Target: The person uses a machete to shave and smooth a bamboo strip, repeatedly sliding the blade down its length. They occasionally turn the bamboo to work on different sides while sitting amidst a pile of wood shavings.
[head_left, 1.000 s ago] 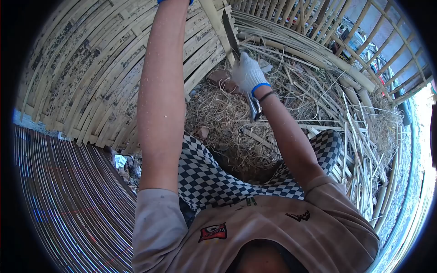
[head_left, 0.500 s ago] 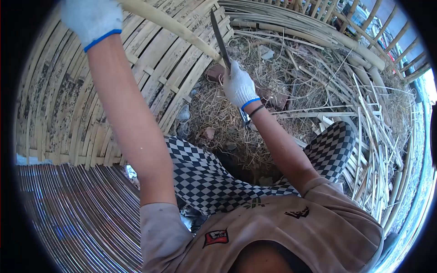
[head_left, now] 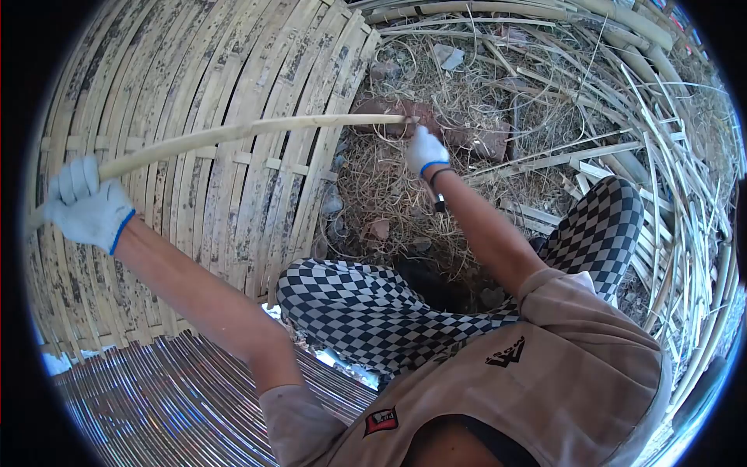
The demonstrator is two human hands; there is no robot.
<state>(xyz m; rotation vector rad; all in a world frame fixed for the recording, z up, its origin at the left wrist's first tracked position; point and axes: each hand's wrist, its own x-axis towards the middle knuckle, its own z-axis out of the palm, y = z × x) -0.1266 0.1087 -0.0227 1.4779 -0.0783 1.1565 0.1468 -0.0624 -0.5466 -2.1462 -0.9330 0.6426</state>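
The shirt (head_left: 560, 366) is nearest, cut off at the bottom edge; beyond it, checked trousers (head_left: 366, 303) partly hide the ground. The left hand (head_left: 89, 208) is clenched round a long, pale pole (head_left: 264, 126), whose outer end fades into the dark rim. The pole crosses above a woven panel (head_left: 226, 187), and its other end lies by the fingertips of the right hand (head_left: 426, 152), over a reddish brick (head_left: 393, 109). The right hand is closed on a tool (head_left: 439, 202); only its dark-tipped end shows beside the wrist, the rest hard to make out. Straw (head_left: 369, 187) covers the ground; farther off, bamboo (head_left: 634, 22) runs out of view.
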